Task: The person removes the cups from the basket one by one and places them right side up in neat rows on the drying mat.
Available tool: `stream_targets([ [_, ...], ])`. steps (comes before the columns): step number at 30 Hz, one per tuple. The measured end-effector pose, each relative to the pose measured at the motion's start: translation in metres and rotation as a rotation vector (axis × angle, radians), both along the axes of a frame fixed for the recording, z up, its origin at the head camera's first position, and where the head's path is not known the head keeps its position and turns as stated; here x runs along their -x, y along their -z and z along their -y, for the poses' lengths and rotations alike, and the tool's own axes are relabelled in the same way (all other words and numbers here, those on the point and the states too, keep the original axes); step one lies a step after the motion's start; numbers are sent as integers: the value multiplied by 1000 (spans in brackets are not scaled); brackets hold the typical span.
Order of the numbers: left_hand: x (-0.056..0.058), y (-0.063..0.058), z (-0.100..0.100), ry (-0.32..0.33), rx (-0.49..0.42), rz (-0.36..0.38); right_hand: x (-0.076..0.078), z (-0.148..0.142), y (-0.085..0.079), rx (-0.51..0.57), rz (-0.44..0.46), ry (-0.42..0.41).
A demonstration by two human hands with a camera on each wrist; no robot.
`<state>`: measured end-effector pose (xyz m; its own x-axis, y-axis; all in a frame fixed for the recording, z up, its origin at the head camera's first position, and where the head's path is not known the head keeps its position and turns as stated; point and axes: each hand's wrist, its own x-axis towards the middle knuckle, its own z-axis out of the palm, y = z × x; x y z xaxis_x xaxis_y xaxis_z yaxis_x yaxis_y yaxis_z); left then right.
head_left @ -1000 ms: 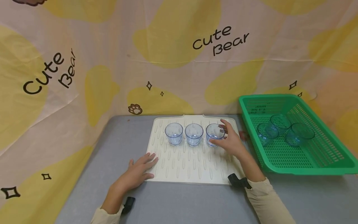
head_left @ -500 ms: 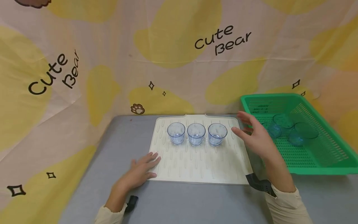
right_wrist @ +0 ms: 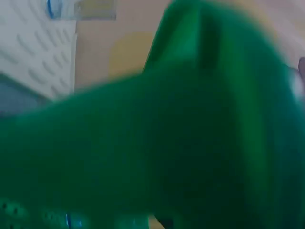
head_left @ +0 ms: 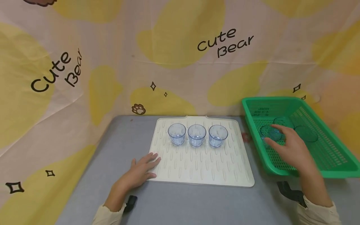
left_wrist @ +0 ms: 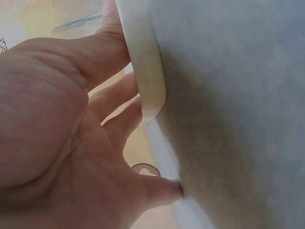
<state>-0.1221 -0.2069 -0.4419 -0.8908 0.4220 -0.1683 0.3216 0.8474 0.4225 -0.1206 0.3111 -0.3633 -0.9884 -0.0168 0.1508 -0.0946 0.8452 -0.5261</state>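
Three clear bluish glasses stand upright in a row on a white ridged mat (head_left: 201, 170) in the head view: a left glass (head_left: 177, 134), a middle glass (head_left: 197, 136) and a right glass (head_left: 218, 136). My left hand (head_left: 139, 172) rests at the mat's front left corner, fingers spread; the left wrist view has its fingers along the mat's edge (left_wrist: 151, 71). Over the green basket (head_left: 326, 174), my right hand (head_left: 293, 151) has thumb and fingers spread apart around the near side of a glass (head_left: 270, 132) inside, partly covering it. The basket's blurred wall (right_wrist: 119, 143) hides this hand in the right wrist view.
Two more glasses lie in the basket, a back glass (head_left: 279, 121) and a right-hand glass (head_left: 306, 133), both partly hidden by my right hand. A patterned cloth (head_left: 180, 62) hangs behind the grey table (head_left: 180, 203). The basket's raised rim stands right of the mat.
My right hand has moved away from the right glass on the mat, leaving it standing there, and travelled right over the basket to a glass inside. My left hand stays at the mat's corner.
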Motion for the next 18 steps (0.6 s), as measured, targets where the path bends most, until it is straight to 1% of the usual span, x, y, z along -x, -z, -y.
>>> stream_targets([
  [4, 1, 1, -2, -5, -3, 0, 3, -16, 6, -52, 30, 5],
  [7, 0, 0, -1, -8, -9, 0, 7, -22, 8, -89, 85, -2],
  [11, -1, 0, 0, 1, -17, 3, 8, -27, 12, -113, 166, -27],
  [14, -1, -1, 0, 5, -22, 6, 8, -30, 15, -117, 190, -34],
  [18, -1, -1, 0, 0, -22, 12, 10, -31, 15, -130, 201, -30],
])
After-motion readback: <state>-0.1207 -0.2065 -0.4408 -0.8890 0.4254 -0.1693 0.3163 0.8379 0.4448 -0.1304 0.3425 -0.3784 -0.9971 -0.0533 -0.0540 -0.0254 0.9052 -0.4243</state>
